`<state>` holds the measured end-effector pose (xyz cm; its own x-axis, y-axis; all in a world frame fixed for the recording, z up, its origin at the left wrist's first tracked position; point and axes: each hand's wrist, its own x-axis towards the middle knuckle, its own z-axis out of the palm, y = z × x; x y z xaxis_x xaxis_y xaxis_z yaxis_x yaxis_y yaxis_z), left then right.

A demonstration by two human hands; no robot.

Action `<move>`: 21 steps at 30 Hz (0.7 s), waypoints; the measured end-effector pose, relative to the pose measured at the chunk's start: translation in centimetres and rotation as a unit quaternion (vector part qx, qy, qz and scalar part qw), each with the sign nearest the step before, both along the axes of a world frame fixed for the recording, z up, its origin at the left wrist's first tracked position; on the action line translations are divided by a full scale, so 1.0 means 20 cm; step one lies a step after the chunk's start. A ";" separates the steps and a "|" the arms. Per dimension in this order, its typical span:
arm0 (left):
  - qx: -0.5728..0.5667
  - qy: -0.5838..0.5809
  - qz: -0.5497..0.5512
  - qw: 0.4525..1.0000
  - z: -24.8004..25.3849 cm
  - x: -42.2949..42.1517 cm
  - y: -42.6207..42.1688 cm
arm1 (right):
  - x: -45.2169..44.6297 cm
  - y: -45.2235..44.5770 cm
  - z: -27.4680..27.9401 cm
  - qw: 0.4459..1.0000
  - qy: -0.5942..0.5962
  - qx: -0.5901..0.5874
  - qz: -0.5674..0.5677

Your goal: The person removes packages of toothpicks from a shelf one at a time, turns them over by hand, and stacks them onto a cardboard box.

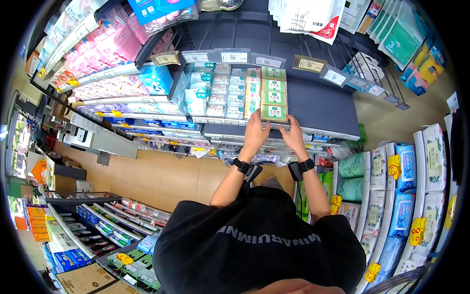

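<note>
Front pack (274, 113), green and tan with a white label, sits at the near end of a column of similar packs (274, 85) on the dark shelf (323, 110), right at the shelf's front edge. Left hand (257, 131) at its left front corner, right hand (293, 135) at its right one, so the pack is between the two. Fingers on both hands extended, thumbs spread away from them; can't tell whether they're gripping the pack or only resting against it. Black bands on both wrists, left band (241, 165) and right band (306, 165). Just left of the column: pale yellow packs (252, 93), then small blue-and-white packs (236, 93), all in rows running back. Shelf surface to the right of the column is bare. Price tags (269, 61) along a rail above, hanging white bags (303, 19) higher up. Pink packs (117, 46) on racks far left. Right side: blue wipe packs (404, 169) with yellow price stickers (417, 231). Tan floor (161, 171) shows left of the black shirt (264, 245). Brown carton (88, 279) bottom left.
</note>
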<state>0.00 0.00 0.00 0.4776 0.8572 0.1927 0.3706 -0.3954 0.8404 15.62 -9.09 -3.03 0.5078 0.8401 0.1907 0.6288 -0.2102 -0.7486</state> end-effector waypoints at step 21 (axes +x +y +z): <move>-0.089 -0.115 -0.005 0.989 -0.15 0.05 0.12 | 0.03 0.07 -0.01 0.990 0.135 0.047 0.001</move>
